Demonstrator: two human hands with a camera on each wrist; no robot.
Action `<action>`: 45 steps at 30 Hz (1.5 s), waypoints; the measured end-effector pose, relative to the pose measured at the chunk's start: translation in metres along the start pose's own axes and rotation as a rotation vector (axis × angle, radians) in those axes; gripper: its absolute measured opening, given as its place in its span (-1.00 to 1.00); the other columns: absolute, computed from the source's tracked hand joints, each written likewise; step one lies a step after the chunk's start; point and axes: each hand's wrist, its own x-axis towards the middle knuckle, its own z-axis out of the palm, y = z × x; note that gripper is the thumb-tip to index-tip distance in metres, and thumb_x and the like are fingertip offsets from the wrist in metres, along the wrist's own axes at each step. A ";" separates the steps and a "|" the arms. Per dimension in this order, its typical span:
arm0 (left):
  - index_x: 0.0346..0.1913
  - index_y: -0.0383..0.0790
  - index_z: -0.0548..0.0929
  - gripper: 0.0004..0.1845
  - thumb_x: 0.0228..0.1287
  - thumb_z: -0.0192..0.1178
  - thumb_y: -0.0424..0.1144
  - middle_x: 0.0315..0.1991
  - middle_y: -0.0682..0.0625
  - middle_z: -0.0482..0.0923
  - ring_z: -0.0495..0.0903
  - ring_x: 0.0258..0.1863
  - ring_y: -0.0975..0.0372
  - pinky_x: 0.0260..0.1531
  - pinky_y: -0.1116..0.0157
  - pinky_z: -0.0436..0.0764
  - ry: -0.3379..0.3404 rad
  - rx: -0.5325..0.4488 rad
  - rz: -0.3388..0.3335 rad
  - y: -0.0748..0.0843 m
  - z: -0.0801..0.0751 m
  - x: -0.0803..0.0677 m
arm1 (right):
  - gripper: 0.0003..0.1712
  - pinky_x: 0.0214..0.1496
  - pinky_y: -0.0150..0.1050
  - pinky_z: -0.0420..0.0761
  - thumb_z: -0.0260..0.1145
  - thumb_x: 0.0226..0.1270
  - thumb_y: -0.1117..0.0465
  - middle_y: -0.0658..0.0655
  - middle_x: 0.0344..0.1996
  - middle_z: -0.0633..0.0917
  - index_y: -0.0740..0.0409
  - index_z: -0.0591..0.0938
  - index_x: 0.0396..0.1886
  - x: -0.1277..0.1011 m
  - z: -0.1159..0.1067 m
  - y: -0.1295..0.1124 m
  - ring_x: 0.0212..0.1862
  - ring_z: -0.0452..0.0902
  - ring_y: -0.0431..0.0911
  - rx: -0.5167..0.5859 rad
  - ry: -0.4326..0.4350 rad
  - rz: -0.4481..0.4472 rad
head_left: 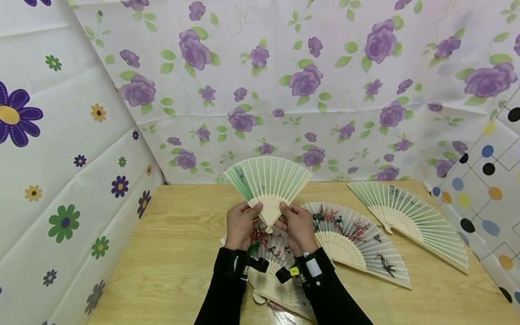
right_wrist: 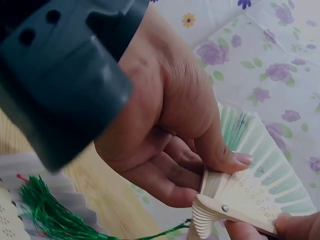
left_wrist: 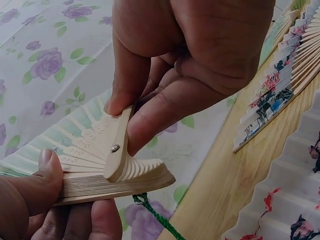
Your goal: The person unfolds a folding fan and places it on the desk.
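Both hands hold up a half-spread pale green folding fan point(head_left: 273, 183) above the table. My left hand point(head_left: 239, 224) pinches its left side, thumb in front; in the left wrist view, sticks lie stacked between that thumb and fingers. On the other side, my right hand point(head_left: 299, 227) pinches the outer stick point(left_wrist: 120, 132) between thumb and fingers. The rivet end point(right_wrist: 224, 208) points down, with a green cord and tassel point(right_wrist: 52, 207) hanging from it. Directly beneath the hands lies an open blossom-print fan point(head_left: 270, 280), partly hidden by the wrists.
Another spread fan with pink blossoms point(head_left: 357, 239) lies to the right on the wooden table point(head_left: 162, 262). Beyond it rests an open green fan point(head_left: 412, 219) near the right side. Flower-print cloth point(head_left: 260, 90) rises behind the table, with patterned cloth at both sides.
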 end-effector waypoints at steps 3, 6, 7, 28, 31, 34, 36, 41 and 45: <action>0.31 -0.45 0.77 -0.70 0.71 0.33 -0.34 -0.08 -0.18 0.89 0.86 -0.23 0.30 -0.21 0.36 0.89 -0.001 -0.008 -0.002 0.000 0.000 0.000 | -0.65 -0.13 -0.40 0.94 0.27 0.85 0.23 0.07 -0.23 0.81 0.49 0.74 0.22 0.000 0.000 0.002 -0.24 0.87 -0.24 0.026 0.014 -0.011; 0.33 -0.45 0.76 -0.69 0.72 0.32 -0.35 -0.07 -0.18 0.88 0.86 -0.22 0.29 -0.21 0.36 0.88 -0.001 -0.012 0.001 0.000 0.000 0.001 | -0.68 -0.14 -0.40 0.93 0.27 0.85 0.23 0.08 -0.23 0.78 0.49 0.74 0.10 0.001 0.001 0.003 -0.25 0.85 -0.24 0.044 0.023 -0.021; 0.33 -0.45 0.76 -0.69 0.71 0.33 -0.35 -0.08 -0.18 0.87 0.85 -0.23 0.29 -0.21 0.36 0.88 -0.002 -0.014 0.001 0.000 0.000 0.001 | -0.69 -0.14 -0.39 0.94 0.27 0.85 0.24 0.08 -0.23 0.78 0.48 0.74 0.06 0.001 0.001 0.003 -0.25 0.84 -0.23 0.045 0.025 -0.024; 0.37 -0.44 0.75 -0.66 0.70 0.33 -0.39 0.02 -0.25 0.88 0.87 -0.23 0.29 -0.24 0.39 0.89 0.021 -0.059 0.012 0.005 0.001 0.000 | -0.62 -0.09 -0.40 0.93 0.23 0.88 0.23 0.06 -0.21 0.78 0.47 0.72 0.32 -0.003 0.003 0.000 -0.21 0.86 -0.25 0.064 0.036 -0.060; 0.37 -0.43 0.75 -0.66 0.69 0.33 -0.39 0.02 -0.23 0.89 0.88 -0.22 0.29 -0.22 0.38 0.91 0.024 -0.058 0.018 0.004 0.001 -0.001 | -0.61 -0.05 -0.40 0.94 0.21 0.88 0.24 0.07 -0.18 0.80 0.47 0.70 0.37 -0.005 0.002 0.001 -0.17 0.87 -0.25 0.068 0.031 -0.066; 0.38 -0.42 0.75 -0.66 0.70 0.33 -0.39 0.06 -0.26 0.88 0.89 -0.17 0.28 -0.15 0.35 0.94 0.029 -0.066 0.019 0.003 0.001 -0.001 | -0.59 0.03 -0.36 0.95 0.17 0.90 0.24 0.08 -0.14 0.79 0.47 0.67 0.41 -0.007 0.003 0.002 -0.13 0.88 -0.23 0.073 0.027 -0.088; 0.40 -0.42 0.74 -0.65 0.71 0.32 -0.39 0.12 -0.31 0.86 0.89 -0.12 0.29 -0.10 0.33 0.95 0.030 -0.068 0.028 0.002 0.001 -0.001 | -0.58 0.09 -0.33 0.95 0.16 0.91 0.23 0.09 -0.13 0.77 0.48 0.66 0.42 -0.008 0.004 0.003 -0.11 0.87 -0.22 0.078 0.026 -0.106; 0.41 -0.42 0.73 -0.65 0.72 0.30 -0.39 0.20 -0.38 0.82 0.89 -0.07 0.28 -0.03 0.29 0.96 0.034 -0.063 0.037 0.002 0.001 -0.001 | -0.58 0.14 -0.30 0.95 0.15 0.92 0.21 0.09 -0.16 0.73 0.49 0.65 0.39 -0.009 0.004 0.004 -0.11 0.84 -0.20 0.090 0.030 -0.122; 0.40 -0.41 0.73 -0.66 0.73 0.29 -0.39 0.16 -0.35 0.83 0.88 -0.06 0.26 0.02 0.25 0.97 0.039 -0.064 0.034 0.002 0.001 -0.002 | -0.60 0.15 -0.29 0.95 0.16 0.91 0.23 0.11 -0.09 0.76 0.48 0.66 0.39 -0.008 0.005 0.004 -0.06 0.88 -0.19 0.104 0.030 -0.114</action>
